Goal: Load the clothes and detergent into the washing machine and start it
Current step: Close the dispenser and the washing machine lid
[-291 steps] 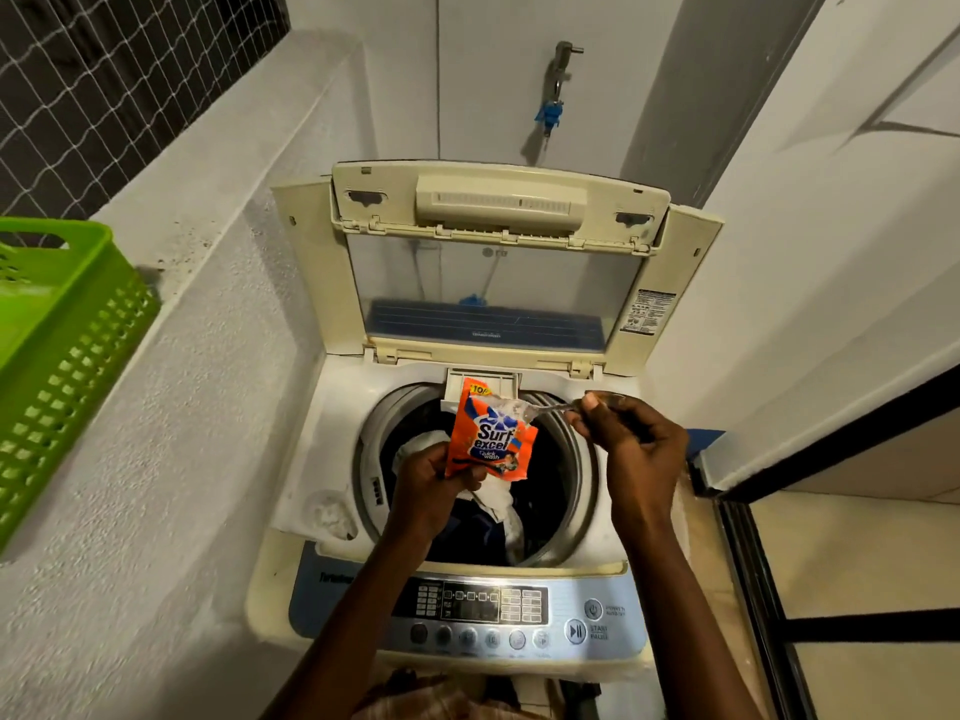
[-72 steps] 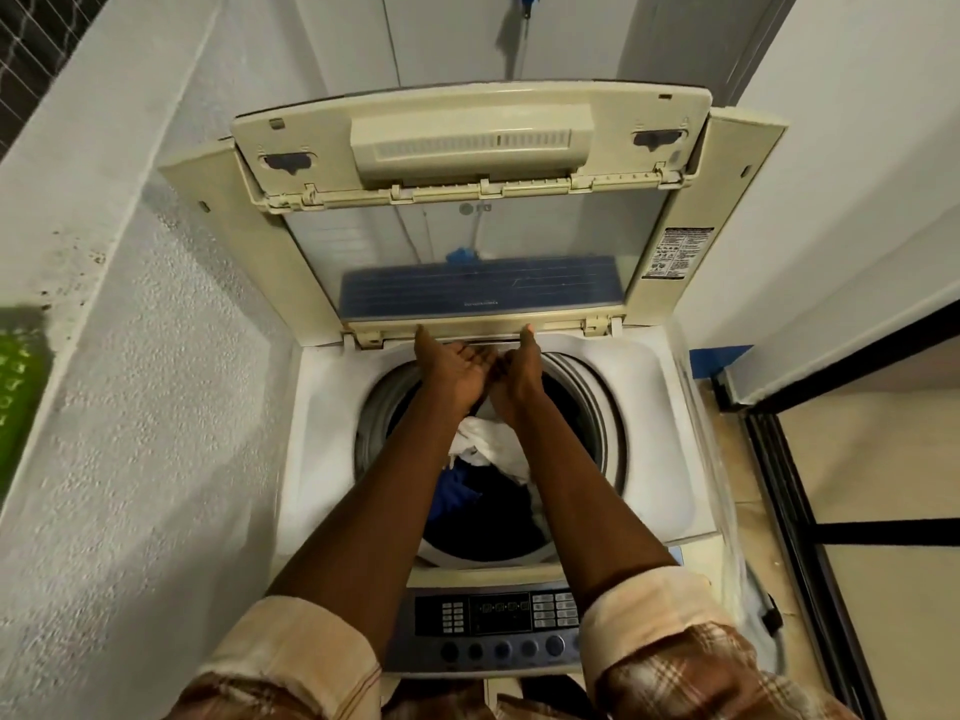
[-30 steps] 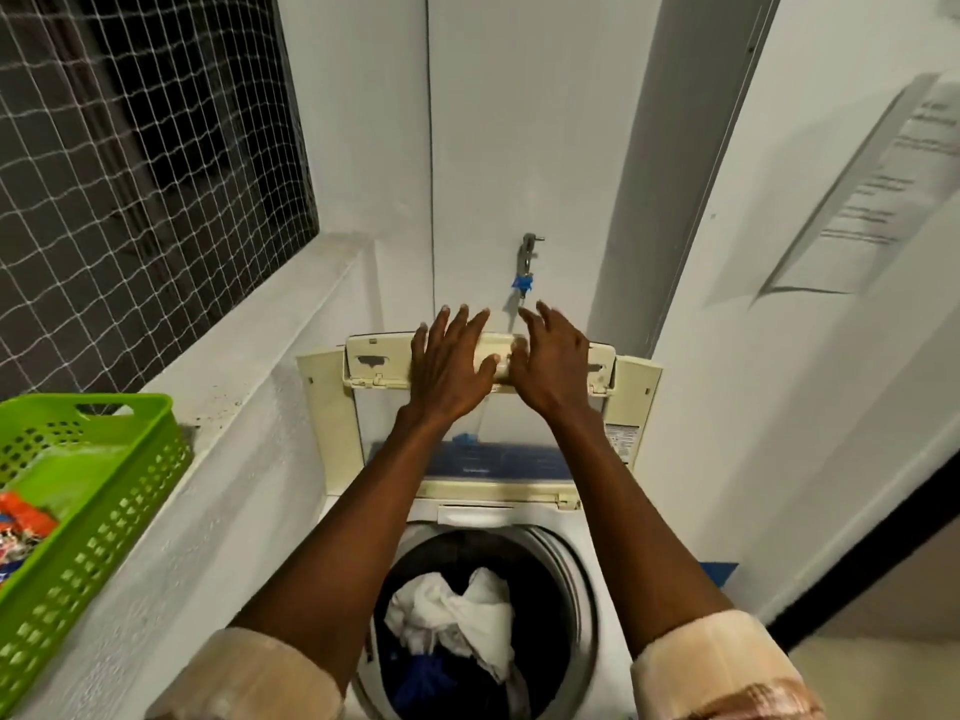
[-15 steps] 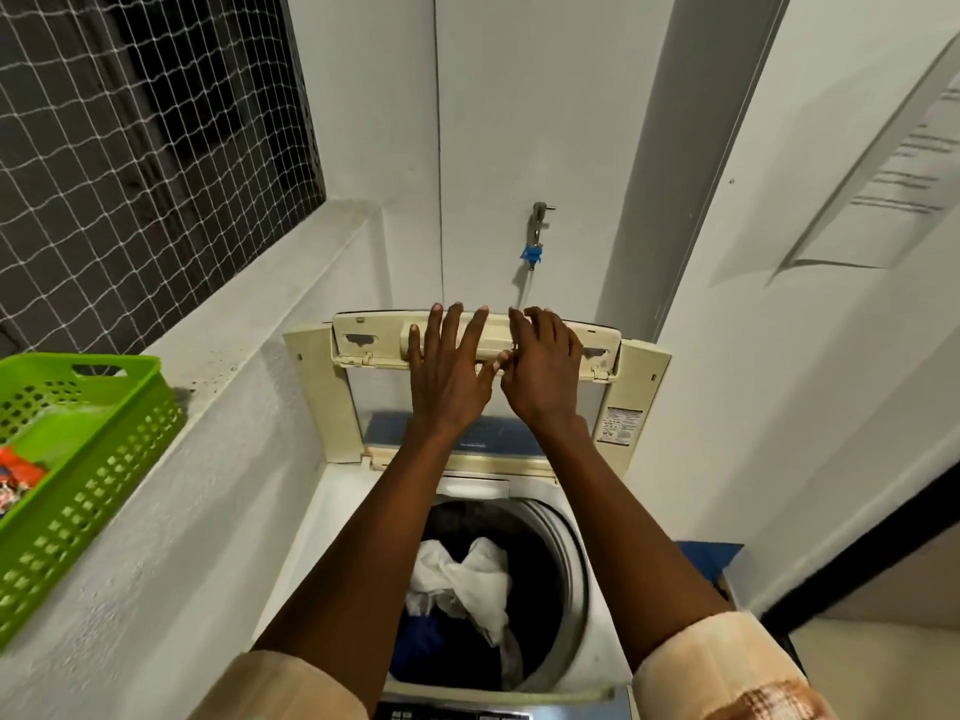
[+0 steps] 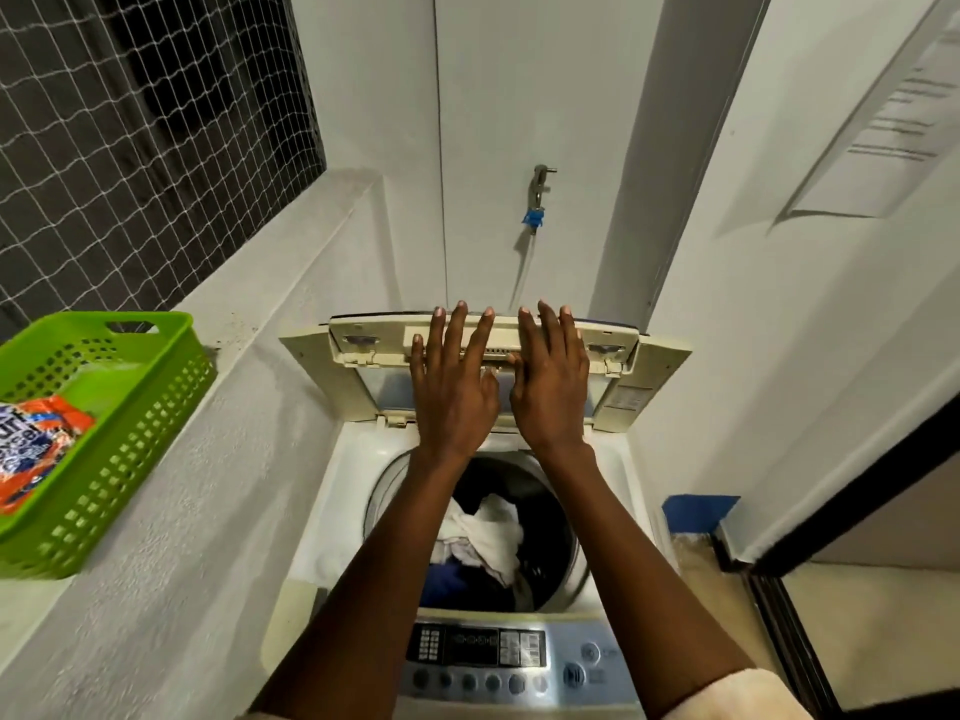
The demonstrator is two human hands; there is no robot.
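Seen from a head-worn camera looking down, a person is reaching both arms up the middle of the frame toward a top-loading washing machine [image 5: 332, 491]. The left hand [image 5: 451, 387] and the right hand [image 5: 550, 387] are lying side by side, fingers straight and slightly spread, flat against the raised lid [image 5: 613, 350] just above centre. Neither hand is curling round anything.

The step in hand appears to be closing the lid. Doing it well probably means drawing the top edge forward with both palms evenly, letting the folding panel hinge down slowly, and slipping the fingers clear before it meets the rim (a dropped lid could pinch).

The lid is yellowed cream plastic, hard and ribbed, with a glassy panel below the hands. Under the forearms the round drum opening is showing the clothes [image 5: 493, 532]: a crumpled white cloth on top of dark blue fabric, soft and loosely heaped inside the tub. At the bottom centre the control panel [image 5: 519, 662] is pale blue and silver, with a dark display and a row of small round buttons.

At the left edge a bright green slotted plastic basket [image 5: 135, 459] is sitting on a rough plastered ledge [image 5: 218, 480], holding the glossy orange detergent packet [image 5: 36, 454]. A metal tap [image 5: 540, 192] with a blue fitting is sticking out of the smooth white wall above the lid.
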